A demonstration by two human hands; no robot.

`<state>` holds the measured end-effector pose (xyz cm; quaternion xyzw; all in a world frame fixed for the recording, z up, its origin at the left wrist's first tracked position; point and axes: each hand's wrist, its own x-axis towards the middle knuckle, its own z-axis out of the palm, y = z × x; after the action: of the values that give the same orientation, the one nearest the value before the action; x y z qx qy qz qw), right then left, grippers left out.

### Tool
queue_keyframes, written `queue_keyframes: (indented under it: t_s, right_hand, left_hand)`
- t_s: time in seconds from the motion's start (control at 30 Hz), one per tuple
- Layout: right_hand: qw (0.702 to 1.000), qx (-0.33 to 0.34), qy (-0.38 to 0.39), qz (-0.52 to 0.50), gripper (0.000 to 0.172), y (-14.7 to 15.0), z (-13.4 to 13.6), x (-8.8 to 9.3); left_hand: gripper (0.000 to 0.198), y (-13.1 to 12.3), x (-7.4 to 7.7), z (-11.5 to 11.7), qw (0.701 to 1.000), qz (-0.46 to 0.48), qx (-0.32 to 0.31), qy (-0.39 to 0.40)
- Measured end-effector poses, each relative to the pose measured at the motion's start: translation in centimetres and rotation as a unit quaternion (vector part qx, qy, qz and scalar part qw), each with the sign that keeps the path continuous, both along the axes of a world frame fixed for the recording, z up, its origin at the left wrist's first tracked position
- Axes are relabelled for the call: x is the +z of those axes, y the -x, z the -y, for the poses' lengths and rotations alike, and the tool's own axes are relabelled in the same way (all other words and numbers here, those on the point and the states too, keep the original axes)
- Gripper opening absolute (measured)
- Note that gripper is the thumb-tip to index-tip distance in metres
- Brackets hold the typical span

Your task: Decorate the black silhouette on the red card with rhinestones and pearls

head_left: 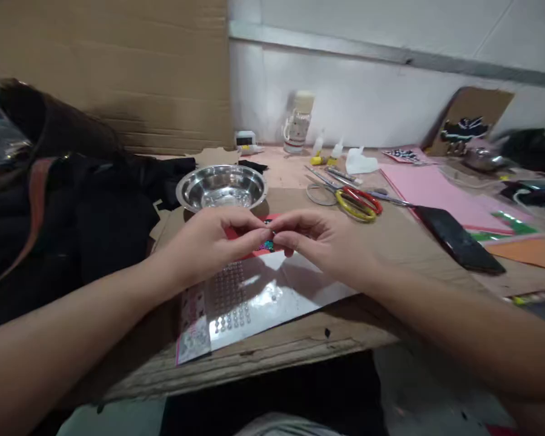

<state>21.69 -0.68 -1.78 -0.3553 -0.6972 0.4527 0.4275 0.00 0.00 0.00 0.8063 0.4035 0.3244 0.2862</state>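
My left hand (227, 236) and my right hand (315, 236) meet fingertip to fingertip above the table. Thumb and forefinger of each are pinched on something tiny and dark that I cannot make out. Just behind and below the fingers lies a red piece (257, 251) with purple, green and black bits on it, partly covered by my hands. Under my wrists rests a shiny plastic sheet (272, 297) carrying rows of small clear rhinestones (231, 297) on its left part. A steel bowl (191, 192) stands just beyond my left hand.
Scissors with red and yellow handles (356, 203) lie right of centre. Farther right are pink sheets (436, 194) and a black phone-like object (458, 239). Small glue bottles (336, 151) and a water bottle (298, 124) stand along the wall. Black fabric (104, 212) fills the left side.
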Motion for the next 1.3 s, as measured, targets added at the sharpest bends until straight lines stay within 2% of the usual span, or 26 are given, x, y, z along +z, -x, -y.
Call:
queue_keyframes:
  t_s: [0.23, 0.4, 0.53, 0.77, 1.07, 1.3]
  right_hand:
    - [1.0, 0.008, 0.007, 0.021, 0.015, 0.25, -0.03, 0.48]
    - [0.998, -0.008, -0.019, 0.051, 0.013, 0.4, 0.15, 0.63]
    - [0.996, -0.019, -0.039, 0.084, 0.011, 0.38, 0.3, 0.6]
    - [0.995, -0.025, -0.057, 0.082, 0.009, 0.4, 0.25, 0.22]
    - [0.987, -0.033, -0.116, 0.11, 0.007, 0.55, 0.28, 0.19]
    - [0.985, -0.03, -0.12, 0.119, 0.008, 0.7, 0.55, 0.37]
  left_hand:
    - [0.014, -0.34, 0.07, -0.12, 1.0, 0.016, -0.022, 0.004]
    - [0.013, -0.34, -0.09, -0.05, 0.999, 0.02, -0.036, 0.009]
    - [0.011, -0.34, -0.07, 0.02, 0.999, 0.008, -0.036, 0.012]
    - [0.012, -0.36, -0.11, 0.09, 0.999, 0.004, -0.034, -0.005]
    - [0.015, -0.68, -0.08, 0.35, 0.999, -0.016, -0.027, -0.042]
    - [0.016, -0.68, 0.02, 0.56, 0.998, -0.032, -0.02, -0.044]
